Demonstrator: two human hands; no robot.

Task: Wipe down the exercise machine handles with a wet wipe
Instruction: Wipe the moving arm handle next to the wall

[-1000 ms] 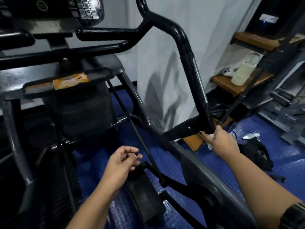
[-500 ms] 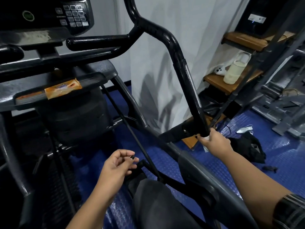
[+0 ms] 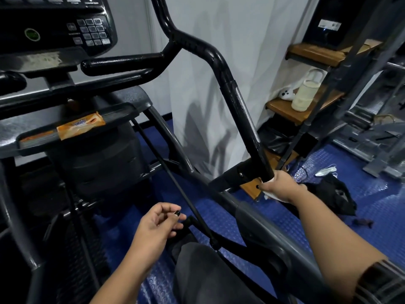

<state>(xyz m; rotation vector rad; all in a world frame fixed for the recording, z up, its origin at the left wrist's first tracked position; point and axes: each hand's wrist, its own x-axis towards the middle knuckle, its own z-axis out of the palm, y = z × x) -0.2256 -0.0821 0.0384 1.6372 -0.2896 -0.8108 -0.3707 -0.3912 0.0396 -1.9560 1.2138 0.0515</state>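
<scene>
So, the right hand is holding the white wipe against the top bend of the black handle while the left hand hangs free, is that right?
Not quite: the head view shows the right hand holding the white wipe at the lower end of the black handle, by its joint, not at the top bend. The left hand does hang free.

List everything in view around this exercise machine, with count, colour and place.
handle: one, black, upright, centre.
console: one, black, top left.
packet: one, orange, on grey tray.
wet wipe: one, white, at handle's base.
curtain: one, white, behind handle.
shelves: two, wooden, right.
jug: one, cream, lower shelf.
game controller: one, white, beside jug.
bag: one, black, on blue floor.
left hand: one, empty, loosely curled, low centre.
right hand: one, gripping wipe against handle base.
</scene>
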